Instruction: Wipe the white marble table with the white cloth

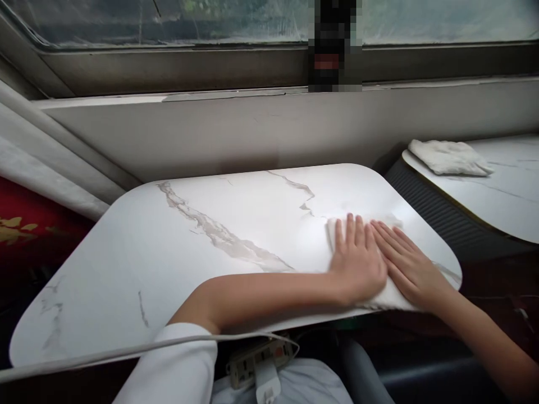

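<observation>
A folded white cloth [398,296] lies on the right part of a white marble-patterned table [236,207]. Flat on top of it rests my left hand [357,258], fingers stretched toward the window and slightly spread. My right hand [410,264] lies flat beside it, its fingers angled up to the left and touching or nearly touching the left hand. Both palms press the cloth down without gripping it. Much of the cloth is hidden under the hands, and its front edge reaches the table's near edge.
Another folded white cloth [448,157] lies on a second marble-patterned table [514,193] at the right. A cable [168,339] runs across near my left sleeve to a power strip [263,359] with a white plug [267,384]. A window [210,25] stands behind; a pale curtain [46,146] hangs left.
</observation>
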A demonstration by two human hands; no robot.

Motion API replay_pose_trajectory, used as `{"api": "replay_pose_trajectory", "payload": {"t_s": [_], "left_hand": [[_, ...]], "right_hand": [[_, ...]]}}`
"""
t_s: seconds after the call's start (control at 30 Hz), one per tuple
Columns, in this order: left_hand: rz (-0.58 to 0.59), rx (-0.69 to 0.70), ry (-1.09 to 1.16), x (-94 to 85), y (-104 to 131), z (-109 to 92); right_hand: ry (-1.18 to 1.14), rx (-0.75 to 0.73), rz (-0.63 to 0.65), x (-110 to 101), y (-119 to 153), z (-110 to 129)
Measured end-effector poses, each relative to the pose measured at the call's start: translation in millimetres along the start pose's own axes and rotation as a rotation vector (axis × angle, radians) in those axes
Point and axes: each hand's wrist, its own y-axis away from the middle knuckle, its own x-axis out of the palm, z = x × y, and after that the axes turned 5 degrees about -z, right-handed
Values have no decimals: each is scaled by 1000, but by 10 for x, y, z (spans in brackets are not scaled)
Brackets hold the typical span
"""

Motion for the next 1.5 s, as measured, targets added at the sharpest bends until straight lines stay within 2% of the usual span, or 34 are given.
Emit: {"api": "replay_pose_trajectory", "payload": {"t_s": [0.1,0.17,0.23,0.37,0.53,0.67,0.8,0.93,1.03,1.1,1.2,1.33,1.43,1.5], "left_hand": [[4,110,-15,27,70,-238],[7,140,-31,78,-5,-288],[2,135,-39,161,-173,-274],[-17,51,-44,362,-736,-115],[-1,-103,-68,499,-1534,286],[27,-102,-87,528,-1918,596],[-3,-137,-128,560,-1999,685],[-9,-99,-141,544,-1854,590],[-9,-43,-144,467,-1554,438],[-5,-2,-148,382,-1243,310],[17,69,-142,213,-681,143],[54,189,-119,-30,-36,99],[63,227,-100,-145,183,178],[73,223,-92,-163,176,251]], "right_hand": [[62,83,-31,-134,365,75],[90,122,-39,-132,439,9],[92,132,-32,-82,388,-171],[71,146,27,79,-23,-767],[33,179,110,320,-839,-1443],[42,218,74,492,-1315,-1691],[36,226,30,559,-1407,-1727],[68,217,27,513,-1203,-1615],[89,198,39,414,-910,-1383],[83,167,26,316,-660,-1124],[80,106,5,150,-280,-599],[132,90,-26,0,26,120],[166,112,-29,-7,53,425],[174,127,-24,38,-7,459]]}}
